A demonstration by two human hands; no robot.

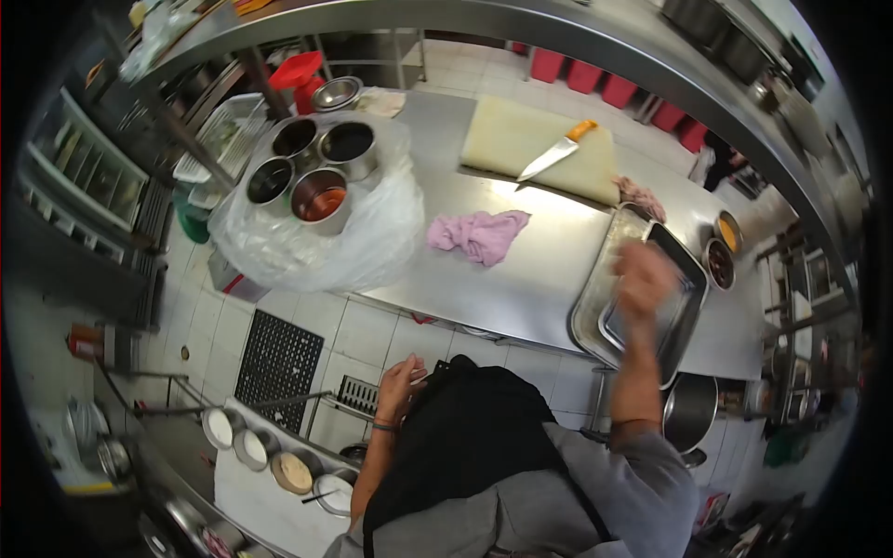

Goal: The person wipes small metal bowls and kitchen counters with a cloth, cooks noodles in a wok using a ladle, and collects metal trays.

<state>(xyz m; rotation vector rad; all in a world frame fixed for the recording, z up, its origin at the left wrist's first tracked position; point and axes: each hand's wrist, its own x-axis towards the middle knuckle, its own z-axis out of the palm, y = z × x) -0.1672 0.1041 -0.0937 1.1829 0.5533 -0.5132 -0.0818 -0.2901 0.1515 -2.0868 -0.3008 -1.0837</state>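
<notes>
My right hand (pixel 644 277) is over the metal trays at the right end of the steel table; motion smears its fingers. Beneath it lie a dark-based metal tray (pixel 690 296) and a lighter, worn metal tray (pixel 590 312), overlapping. My left hand (pixel 400 389) hangs by my waist beside the black apron (pixel 465 418), in front of the table. Its fingers are loosely extended and nothing shows in them. A crumpled pink cloth (pixel 479 235) rests mid-table. Behind it, a knife (pixel 555 154) with an orange handle lies on a pale cutting board (pixel 502 130).
Several metal pots (pixel 349 149) of dark or reddish liquid stand on clear plastic (pixel 372 246) at the left. Two small bowls (pixel 718 264) sit right of the trays. A large pot (pixel 690 409) stands below the table's right end. Several containers (pixel 293 472) line the lower-left counter.
</notes>
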